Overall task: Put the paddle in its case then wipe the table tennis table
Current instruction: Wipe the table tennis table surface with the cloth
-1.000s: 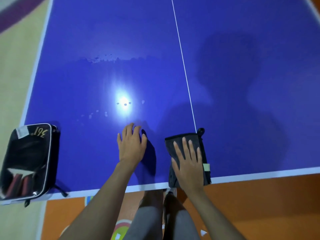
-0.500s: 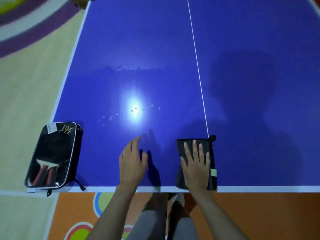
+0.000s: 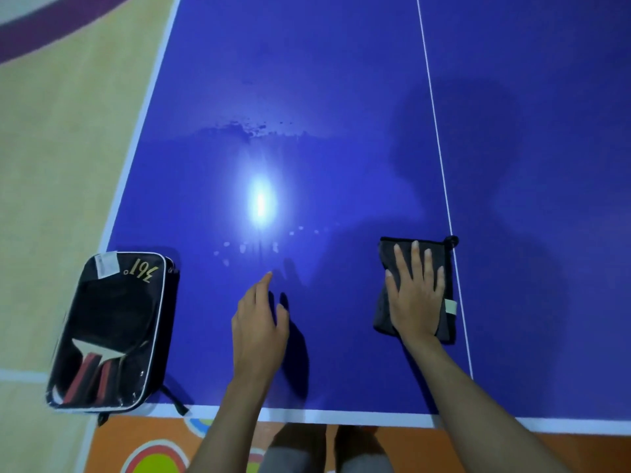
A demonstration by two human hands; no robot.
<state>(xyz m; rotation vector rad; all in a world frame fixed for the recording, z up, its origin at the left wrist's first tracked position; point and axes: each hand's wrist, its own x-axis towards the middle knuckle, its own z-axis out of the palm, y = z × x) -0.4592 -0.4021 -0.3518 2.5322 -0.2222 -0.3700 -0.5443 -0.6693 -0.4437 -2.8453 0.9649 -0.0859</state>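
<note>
Paddle (image 3: 92,361) sat inside its case (image 3: 112,331); cloth (image 3: 415,290) was under the right hand (image 3: 415,302).
Case lay at the near-left corner of the table tennis table (image 3: 341,97), partly overhanging the edge; paddle showed through the clear cover, red handle pointing toward the near edge; dark cloth lay flat just left of the white centre line (image 3: 432,107); right hand pressed it, fingers straight and spread, gripping nothing; left hand (image 3: 259,327) was between case and cloth, fingers extended and relaxed, holding nothing; water droplets (image 3: 246,247) and a lamp glare (image 3: 261,203) sat beyond it.
</note>
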